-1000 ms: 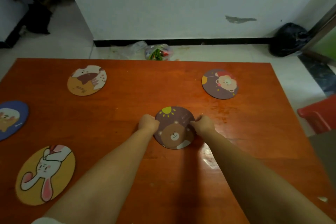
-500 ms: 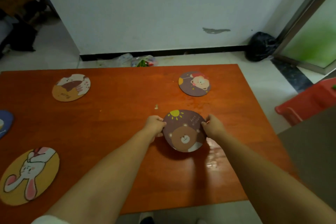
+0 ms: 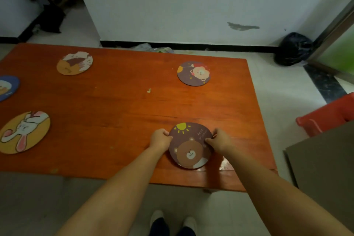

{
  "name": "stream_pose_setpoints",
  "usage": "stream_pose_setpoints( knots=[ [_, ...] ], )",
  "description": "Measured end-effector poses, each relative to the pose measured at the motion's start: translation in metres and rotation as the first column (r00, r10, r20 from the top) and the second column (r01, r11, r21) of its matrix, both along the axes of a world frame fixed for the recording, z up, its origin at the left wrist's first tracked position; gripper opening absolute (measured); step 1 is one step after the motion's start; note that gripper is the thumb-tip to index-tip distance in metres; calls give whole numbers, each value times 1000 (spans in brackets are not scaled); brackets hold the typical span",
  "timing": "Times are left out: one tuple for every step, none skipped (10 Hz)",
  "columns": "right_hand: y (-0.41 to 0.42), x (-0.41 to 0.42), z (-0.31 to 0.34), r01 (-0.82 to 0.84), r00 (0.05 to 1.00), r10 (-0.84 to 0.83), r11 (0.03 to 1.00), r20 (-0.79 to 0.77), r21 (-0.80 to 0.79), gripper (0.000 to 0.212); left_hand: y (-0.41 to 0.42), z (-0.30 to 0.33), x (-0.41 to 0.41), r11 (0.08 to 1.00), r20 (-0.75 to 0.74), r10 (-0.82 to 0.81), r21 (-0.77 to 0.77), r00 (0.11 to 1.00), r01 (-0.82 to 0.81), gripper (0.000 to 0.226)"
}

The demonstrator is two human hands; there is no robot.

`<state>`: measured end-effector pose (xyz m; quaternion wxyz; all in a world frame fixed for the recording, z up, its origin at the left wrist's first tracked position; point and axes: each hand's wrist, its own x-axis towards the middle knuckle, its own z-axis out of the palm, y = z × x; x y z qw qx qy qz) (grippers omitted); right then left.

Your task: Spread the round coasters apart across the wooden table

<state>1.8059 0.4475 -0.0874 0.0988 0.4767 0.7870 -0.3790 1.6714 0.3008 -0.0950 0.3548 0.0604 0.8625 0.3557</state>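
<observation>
A dark purple round coaster with a brown bear and a yellow sun (image 3: 188,145) lies near the front right of the orange-brown wooden table (image 3: 122,113). My left hand (image 3: 160,139) grips its left rim and my right hand (image 3: 220,141) grips its right rim. Another purple coaster with a pink bear (image 3: 193,73) lies at the back right. An orange-and-white coaster (image 3: 74,63) sits at the back left. At the left edge a blue coaster (image 3: 7,87) is partly cut off. A yellow rabbit coaster (image 3: 24,132) lies front left.
A small scrap (image 3: 149,90) lies mid-table. Right of the table stand a red stool (image 3: 329,115) and a brown board (image 3: 323,170). A black bag (image 3: 293,49) leans by the wall. The table's front edge is close to the bear coaster. My feet (image 3: 172,222) show below.
Both hands have carried the bear coaster toward the front right of the table. The camera has pulled back, so the front edge and floor now show.
</observation>
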Motion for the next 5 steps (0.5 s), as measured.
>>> stream_pose_setpoints(
  knots=[
    [-4,7,-7,2,1000,-2,1000,-14,4,30,1,-3,7,994,-121,-90,-73,989,82,10],
    [-7,11,-16,-42,999,41,998,10,57,21,3,-7,11,969,-216,-203,-185,955,164,6],
    [-11,13,-20,-110,992,96,977,86,181,27,2,-15,17,929,-307,-295,-313,905,197,22],
    [-14,10,-18,-166,981,131,947,143,275,37,3,-13,16,919,-342,-299,-354,891,172,35],
    [-10,10,-12,-192,975,150,941,164,280,44,-5,-13,12,911,-322,-325,-358,889,203,39]
  ],
)
